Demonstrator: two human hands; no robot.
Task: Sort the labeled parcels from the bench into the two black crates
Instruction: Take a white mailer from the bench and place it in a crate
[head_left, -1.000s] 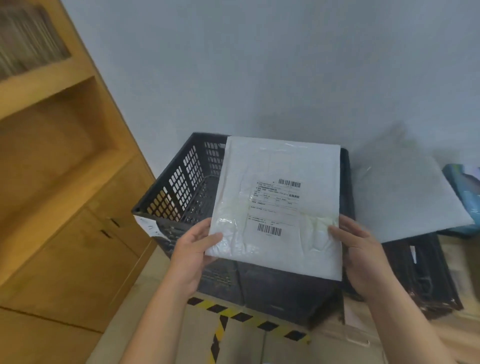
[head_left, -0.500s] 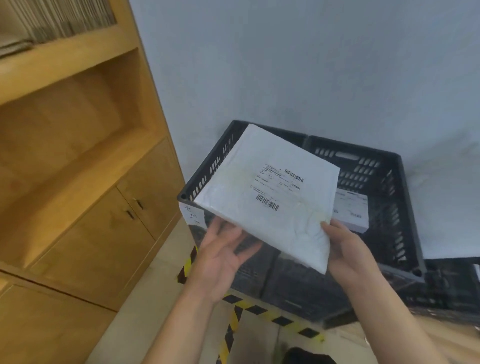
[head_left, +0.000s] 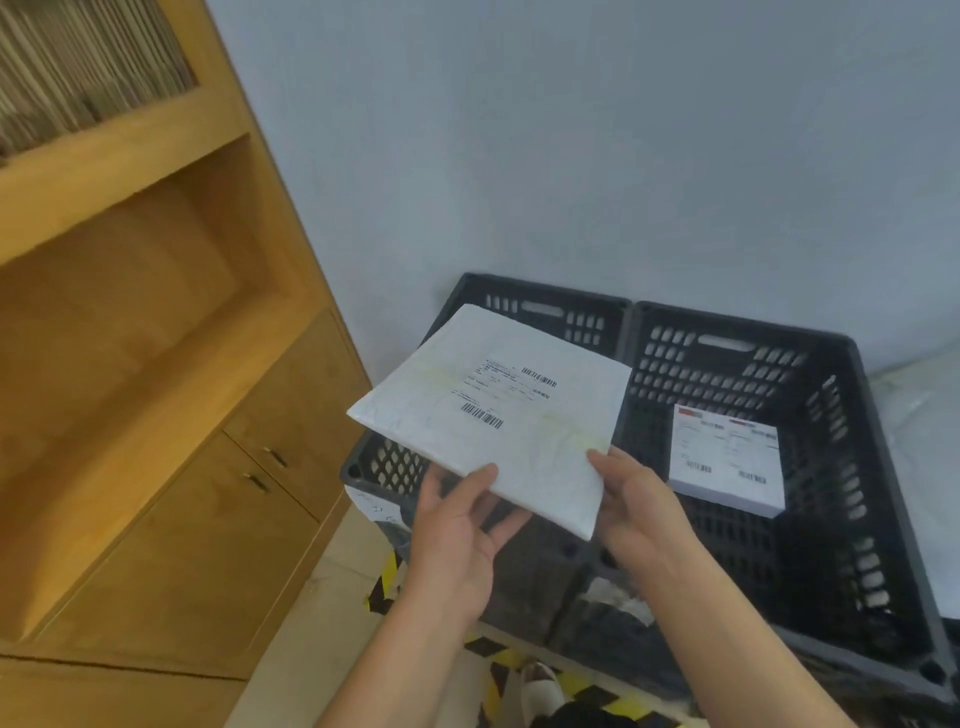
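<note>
A flat white parcel (head_left: 498, 410) with a barcode label hangs tilted over the left black crate (head_left: 540, 306). My left hand (head_left: 457, 525) holds its near edge, thumb on top and fingers spread beneath. My right hand (head_left: 634, 499) pinches the near right corner. The right black crate (head_left: 841, 467) stands beside the left one and holds a white labeled box (head_left: 727, 462). Most of the left crate's inside is hidden by the parcel.
A wooden cabinet (head_left: 171, 467) with shelves and doors stands close on the left. A grey wall runs behind the crates. Yellow-black hazard tape (head_left: 498, 654) marks the floor below. A pale wrapped sheet (head_left: 919, 415) lies to the right of the crates.
The view has swung left and the parcel has tipped from upright to flatter, now over the left crate. My left hand shifted from the parcel's side to under its near edge.
</note>
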